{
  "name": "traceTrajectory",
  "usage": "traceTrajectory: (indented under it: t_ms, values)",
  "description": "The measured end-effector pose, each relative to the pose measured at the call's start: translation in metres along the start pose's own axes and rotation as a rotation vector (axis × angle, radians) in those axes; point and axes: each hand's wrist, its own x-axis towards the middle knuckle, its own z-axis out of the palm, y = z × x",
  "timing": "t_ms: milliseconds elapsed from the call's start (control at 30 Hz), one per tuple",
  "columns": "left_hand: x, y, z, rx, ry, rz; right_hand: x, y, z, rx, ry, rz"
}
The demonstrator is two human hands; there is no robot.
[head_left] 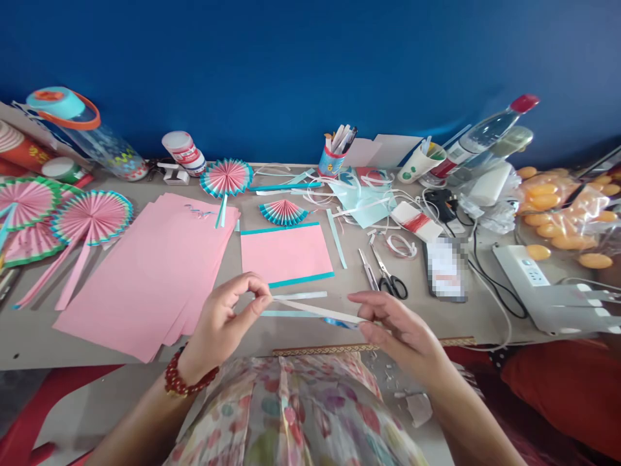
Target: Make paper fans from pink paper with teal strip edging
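A narrow whitish strip (315, 309) is stretched between my two hands above the table's front edge. My left hand (230, 320) pinches its left end between thumb and forefinger. The other end sits between the thumb and fingers of my right hand (400, 327). Under the strip lie a pale blue strip (286, 314) and a shiny blue ribbon piece (339, 322). Just beyond my hands rests a pink sheet (286, 254) with teal bands along its far and near edges. A small folded pink-and-teal paper fan (283, 212) touches or nearly touches its far edge.
Large pink sheets (145, 272) are stacked at left, beside round paper fans (92, 217). Scissors (391, 275) and a cutter knife (367, 268) lie right of the pink sheet, near a phone (445, 268). Farther right are cables, a power strip (533, 275) and bagged orange balls (548, 200).
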Motion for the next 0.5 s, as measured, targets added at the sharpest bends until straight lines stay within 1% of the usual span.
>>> traceTrajectory:
  t_ms: [100, 167, 233, 367, 500]
  values:
    - [-0.013, -0.014, -0.011, 0.059, 0.067, -0.113, -0.003, 0.008, -0.004, -0.046, -0.025, 0.060]
    - [-0.022, -0.023, -0.014, 0.115, 0.104, -0.168, -0.004, 0.013, -0.004, -0.141, -0.037, 0.079]
    - [-0.029, -0.030, -0.013, 0.168, 0.110, -0.213, -0.004, 0.018, 0.000, -0.280, -0.037, 0.066]
    - [-0.038, -0.041, -0.003, 0.277, 0.144, -0.243, -0.004, 0.024, 0.011, -0.554, 0.010, -0.064]
    - [-0.039, -0.052, 0.006, 0.397, 0.188, -0.176, -0.006, 0.024, 0.019, -0.654, 0.102, -0.176]
